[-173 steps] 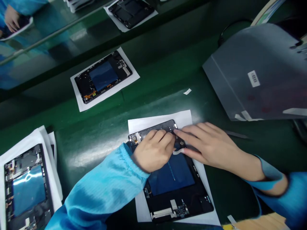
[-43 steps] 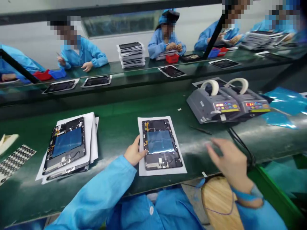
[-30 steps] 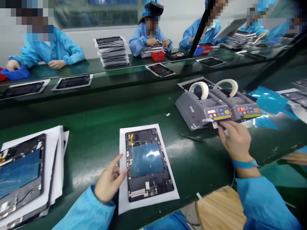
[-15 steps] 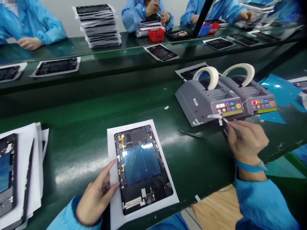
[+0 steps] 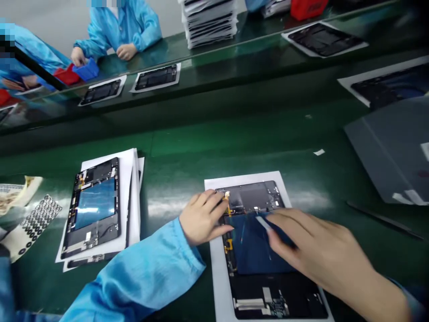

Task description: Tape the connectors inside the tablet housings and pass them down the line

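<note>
Below both our hands runs the green workbench (image 5: 174, 172), smooth and glossy enough to throw back pale streaks of light. Beyond our right hand we see part of a grey machine housing (image 5: 392, 152), flat-sided and sharply angled. Well left of our left hand lies a stack of opened tablets (image 5: 97, 208), slightly skewed, with white sheets between them. Directly under both hands a flat white sheet (image 5: 218, 277) carries another opened tablet (image 5: 281, 284), a thin black rectangle with rounded corners. Its middle is covered by a smooth dark-blue panel (image 5: 256, 257). Right of our right hand rests a slim, dark, tapering tool (image 5: 382, 218).

Our right hand (image 5: 318, 248) reaches in from the lower right, slanting over the panel, wrist low, thumb and fingertips drawn into a pinch. Our left hand (image 5: 201, 219) is half open at the tablet's upper left edge, fingers bent, thumb spread apart; we cannot tell whether its fingertips press on anything. Just below that thumb shows a flat orange cable (image 5: 229, 244). Smallest, a narrow white strip (image 5: 263, 222) juts from our right hand's pinch, above the panel.
</note>
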`<state>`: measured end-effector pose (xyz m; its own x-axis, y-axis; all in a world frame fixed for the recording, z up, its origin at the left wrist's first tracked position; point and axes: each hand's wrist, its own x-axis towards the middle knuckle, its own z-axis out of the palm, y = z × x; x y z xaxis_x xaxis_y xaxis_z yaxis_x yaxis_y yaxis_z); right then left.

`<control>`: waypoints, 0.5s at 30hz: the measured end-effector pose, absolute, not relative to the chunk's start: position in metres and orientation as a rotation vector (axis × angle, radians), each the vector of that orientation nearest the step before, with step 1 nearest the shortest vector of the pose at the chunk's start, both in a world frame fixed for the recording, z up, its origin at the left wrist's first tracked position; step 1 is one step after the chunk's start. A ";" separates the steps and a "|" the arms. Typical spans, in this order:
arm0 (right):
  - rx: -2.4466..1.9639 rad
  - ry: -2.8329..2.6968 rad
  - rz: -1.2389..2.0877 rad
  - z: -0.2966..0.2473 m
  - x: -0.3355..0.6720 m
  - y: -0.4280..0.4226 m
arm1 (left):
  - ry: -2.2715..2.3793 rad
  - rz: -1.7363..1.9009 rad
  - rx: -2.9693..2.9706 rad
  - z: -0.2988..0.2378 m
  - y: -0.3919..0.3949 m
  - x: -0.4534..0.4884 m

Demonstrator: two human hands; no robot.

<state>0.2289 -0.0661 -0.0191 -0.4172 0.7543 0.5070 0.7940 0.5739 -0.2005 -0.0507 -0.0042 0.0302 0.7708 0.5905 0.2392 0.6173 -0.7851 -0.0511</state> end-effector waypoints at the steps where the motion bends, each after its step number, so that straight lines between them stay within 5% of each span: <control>1: -1.214 -2.279 -0.131 -0.010 0.209 -0.049 | -0.967 -0.323 -2.846 0.026 -0.002 -0.051; 15: -1.118 -2.342 -0.324 0.006 0.152 0.006 | -1.110 -0.550 -2.882 0.007 -0.013 -0.050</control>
